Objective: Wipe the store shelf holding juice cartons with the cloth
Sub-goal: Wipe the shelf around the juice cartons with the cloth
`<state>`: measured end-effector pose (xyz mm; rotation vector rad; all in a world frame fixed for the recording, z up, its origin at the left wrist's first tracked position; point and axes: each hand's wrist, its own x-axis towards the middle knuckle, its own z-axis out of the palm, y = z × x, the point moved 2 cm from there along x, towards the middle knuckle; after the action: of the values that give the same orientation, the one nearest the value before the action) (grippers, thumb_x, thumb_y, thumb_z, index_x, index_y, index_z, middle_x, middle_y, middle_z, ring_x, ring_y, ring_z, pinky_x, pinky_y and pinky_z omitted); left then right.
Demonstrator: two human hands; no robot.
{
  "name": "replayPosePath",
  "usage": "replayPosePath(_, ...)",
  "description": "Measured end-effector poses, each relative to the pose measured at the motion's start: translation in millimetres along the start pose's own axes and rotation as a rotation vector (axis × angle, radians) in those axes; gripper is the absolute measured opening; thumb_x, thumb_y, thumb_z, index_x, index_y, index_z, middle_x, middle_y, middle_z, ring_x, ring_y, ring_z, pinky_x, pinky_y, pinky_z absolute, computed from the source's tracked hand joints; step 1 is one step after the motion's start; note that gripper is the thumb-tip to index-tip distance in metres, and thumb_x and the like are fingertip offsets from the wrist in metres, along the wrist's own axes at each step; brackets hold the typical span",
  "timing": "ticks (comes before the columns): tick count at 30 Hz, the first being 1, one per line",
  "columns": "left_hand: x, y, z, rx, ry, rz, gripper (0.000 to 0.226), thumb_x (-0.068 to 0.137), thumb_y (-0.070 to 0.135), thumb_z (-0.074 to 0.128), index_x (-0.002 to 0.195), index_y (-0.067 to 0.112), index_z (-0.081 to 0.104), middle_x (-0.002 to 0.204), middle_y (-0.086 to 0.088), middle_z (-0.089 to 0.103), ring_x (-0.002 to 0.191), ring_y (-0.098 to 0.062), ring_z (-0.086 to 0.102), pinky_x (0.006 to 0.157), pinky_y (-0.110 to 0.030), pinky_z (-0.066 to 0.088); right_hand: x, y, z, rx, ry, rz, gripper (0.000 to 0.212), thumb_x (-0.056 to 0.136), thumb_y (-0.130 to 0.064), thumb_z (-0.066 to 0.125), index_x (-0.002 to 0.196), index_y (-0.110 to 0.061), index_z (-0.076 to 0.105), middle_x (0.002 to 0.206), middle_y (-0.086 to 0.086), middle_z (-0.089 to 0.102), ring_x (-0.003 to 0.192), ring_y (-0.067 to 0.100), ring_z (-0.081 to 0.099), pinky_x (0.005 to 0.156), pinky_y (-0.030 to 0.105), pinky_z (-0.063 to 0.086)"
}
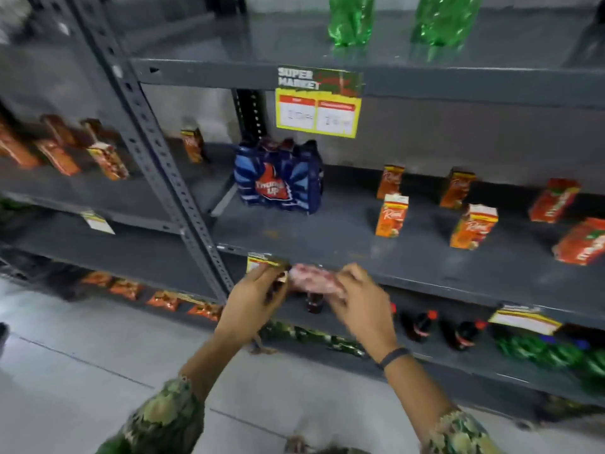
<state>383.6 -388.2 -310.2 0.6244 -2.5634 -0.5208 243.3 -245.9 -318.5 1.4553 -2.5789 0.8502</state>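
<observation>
A dark grey metal shelf (327, 237) at chest height carries several orange juice cartons (391, 215) on its right half and a blue shrink-wrapped pack of cola bottles (280, 178) on its left. Just below the shelf's front lip, a pink and white cloth (314, 279) is stretched between both hands. My left hand (258, 299) pinches its left end and my right hand (357, 298) grips its right end. The cloth is blurred and partly hidden by my fingers.
A yellow price sign (317, 103) hangs from the shelf above, where green bottles (350, 19) stand. A perforated upright post (163, 178) rises left of the hands. Dark cola bottles (420, 326) and green bottles fill the shelf below. More cartons (108, 158) sit on the left bay.
</observation>
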Motion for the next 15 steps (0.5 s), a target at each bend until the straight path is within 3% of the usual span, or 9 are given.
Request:
replayPosePath(2, 28, -34, -11, 0.022, 0.047, -0.011, 0.027, 0.085, 0.011, 0.061, 0.112, 0.006, 0.063, 0.100, -0.015, 0.067, 0.088, -0.033, 0.064, 0.078, -0.039, 0.054, 23, 5, -4, -0.020, 0.169, 0.171, 0.019, 0.075, -0.017, 0.071, 0.092, -0.011, 0.066, 0.100, 0.009, 0.063, 0.074, 0.033, 0.065, 0.054, 0.033, 0.051)
replayPosePath(5, 67, -93, -16, 0.036, 0.051, -0.227, 0.031, 0.093, 0.010, 0.047, 0.121, -0.002, 0.056, 0.118, -0.024, 0.059, 0.108, -0.038, 0.057, 0.093, -0.044, 0.046, 57, 17, -5, -0.106, 0.267, 0.359, 0.019, 0.077, -0.014, 0.068, 0.093, -0.005, 0.065, 0.101, 0.014, 0.065, 0.085, 0.035, 0.061, 0.056, 0.034, 0.052)
replayPosePath(9, 101, -150, 3, 0.048, -0.205, -0.369, 0.040, 0.100, 0.019, 0.033, 0.129, -0.005, 0.046, 0.137, -0.025, 0.047, 0.129, -0.036, 0.040, 0.110, -0.041, 0.030, 95, 13, 30, -0.164, 0.030, 0.406, 0.025, 0.084, -0.013, 0.058, 0.107, -0.006, 0.063, 0.111, 0.014, 0.063, 0.108, 0.033, 0.054, 0.074, 0.040, 0.053)
replayPosePath(12, 105, -166, 25, 0.115, -0.393, -0.392, 0.049, 0.100, 0.021, 0.028, 0.143, -0.004, 0.025, 0.155, -0.024, 0.016, 0.145, -0.032, 0.010, 0.120, -0.037, 0.010, 103, -5, 69, -0.177, -0.235, 0.286, 0.044, 0.087, -0.010, 0.049, 0.131, -0.013, 0.051, 0.135, 0.008, 0.055, 0.122, 0.029, 0.046, 0.090, 0.039, 0.052)
replayPosePath(15, 103, -170, 33, 0.169, -0.462, -0.392, 0.050, 0.100, 0.020, 0.025, 0.144, -0.002, 0.021, 0.156, -0.024, 0.006, 0.146, -0.032, 0.000, 0.120, -0.037, 0.004, 96, -13, 87, -0.235, -0.270, 0.183, 0.048, 0.086, -0.013, 0.050, 0.134, -0.017, 0.049, 0.133, 0.003, 0.059, 0.122, 0.026, 0.045, 0.092, 0.039, 0.049)
